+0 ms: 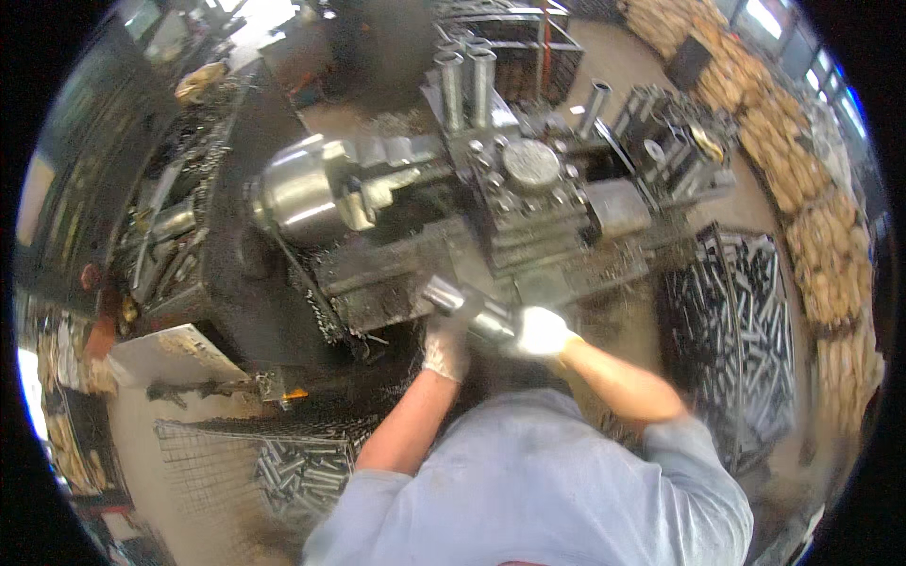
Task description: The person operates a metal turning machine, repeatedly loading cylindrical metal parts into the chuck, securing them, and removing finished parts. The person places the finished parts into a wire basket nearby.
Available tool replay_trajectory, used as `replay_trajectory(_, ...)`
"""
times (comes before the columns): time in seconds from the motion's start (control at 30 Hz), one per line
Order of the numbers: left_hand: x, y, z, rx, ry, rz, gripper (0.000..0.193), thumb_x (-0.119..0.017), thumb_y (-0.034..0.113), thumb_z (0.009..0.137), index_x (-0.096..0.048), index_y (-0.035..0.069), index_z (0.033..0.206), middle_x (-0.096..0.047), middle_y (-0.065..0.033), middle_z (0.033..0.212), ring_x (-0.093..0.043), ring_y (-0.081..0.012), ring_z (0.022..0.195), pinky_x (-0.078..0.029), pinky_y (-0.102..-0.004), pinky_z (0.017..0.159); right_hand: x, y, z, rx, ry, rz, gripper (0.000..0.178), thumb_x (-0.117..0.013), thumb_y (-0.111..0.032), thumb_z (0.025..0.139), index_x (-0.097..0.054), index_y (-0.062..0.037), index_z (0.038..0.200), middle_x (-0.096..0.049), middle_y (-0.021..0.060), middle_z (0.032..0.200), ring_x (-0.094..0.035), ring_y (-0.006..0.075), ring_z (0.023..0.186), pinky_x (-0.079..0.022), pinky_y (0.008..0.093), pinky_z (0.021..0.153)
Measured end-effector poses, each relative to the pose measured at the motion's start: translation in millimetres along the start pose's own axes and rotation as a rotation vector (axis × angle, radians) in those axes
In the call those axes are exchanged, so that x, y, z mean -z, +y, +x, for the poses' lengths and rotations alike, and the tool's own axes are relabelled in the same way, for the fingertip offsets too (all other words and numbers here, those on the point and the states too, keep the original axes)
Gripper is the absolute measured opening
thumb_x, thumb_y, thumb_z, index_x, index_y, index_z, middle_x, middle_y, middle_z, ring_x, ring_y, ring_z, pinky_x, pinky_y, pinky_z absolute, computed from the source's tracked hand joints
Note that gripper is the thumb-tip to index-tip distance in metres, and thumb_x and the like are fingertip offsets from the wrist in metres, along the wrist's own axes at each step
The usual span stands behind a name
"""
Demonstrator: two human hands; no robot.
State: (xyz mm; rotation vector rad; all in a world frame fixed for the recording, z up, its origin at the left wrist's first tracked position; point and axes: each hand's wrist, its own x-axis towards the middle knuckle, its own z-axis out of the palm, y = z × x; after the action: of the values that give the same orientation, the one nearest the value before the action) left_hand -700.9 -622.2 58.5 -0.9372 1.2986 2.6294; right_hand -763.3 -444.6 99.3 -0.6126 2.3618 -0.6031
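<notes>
In front of my body I hold a shiny metal tube (492,325), tilted down toward the right. My left hand (447,341), in a glove with a darkened palm and pale cuff, is closed around it near its upper left end. At the lower right end is my right hand (542,332), in a white glove, closed on the tube and slightly blurred. Beyond my hands stands a lathe, with a round steel chuck (300,193) on the left and a tool post (531,164) to its right. Neither hand touches the machine.
Several upright metal tubes (452,90) stand behind the tool post. A wire basket (729,325) heaped with tubes sits at right, and another wire basket (203,462) at lower left. Stacked sacks (788,151) line the right side. A pale panel (175,357) juts out at left.
</notes>
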Motion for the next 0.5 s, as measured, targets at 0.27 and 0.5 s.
replay_trajectory(0.27, 30, -19, 12, 0.159, -0.103, -0.574, 0.044, -0.05, 0.041, 0.107, -0.065, 0.003, 0.121, -0.074, -0.0186, 0.106, -0.074, -0.0351, 0.099, -0.062, -0.0527, 0.09, -6, 53, -5, 0.289, 0.047, 0.391, 0.076, -0.089, -0.043, 0.071, -0.065, -0.0014, 0.129, -0.075, 0.0197, 0.105, -0.073, 0.0308, 0.095, -0.059, 0.0414, 0.089)
replay_trajectory(0.5, 32, 8, 6, 0.137, -0.185, -0.61, 0.06, -0.042, 0.055, 0.11, -0.065, 0.004, 0.132, -0.077, -0.0152, 0.108, -0.076, -0.0346, 0.095, -0.064, -0.0486, 0.086, 50, 65, -6, 0.171, 0.546, 0.523, 0.028, -0.083, -0.021, 0.082, -0.071, -0.007, 0.102, -0.074, 0.01, 0.088, -0.072, 0.02, 0.074, -0.06, 0.0358, 0.071)
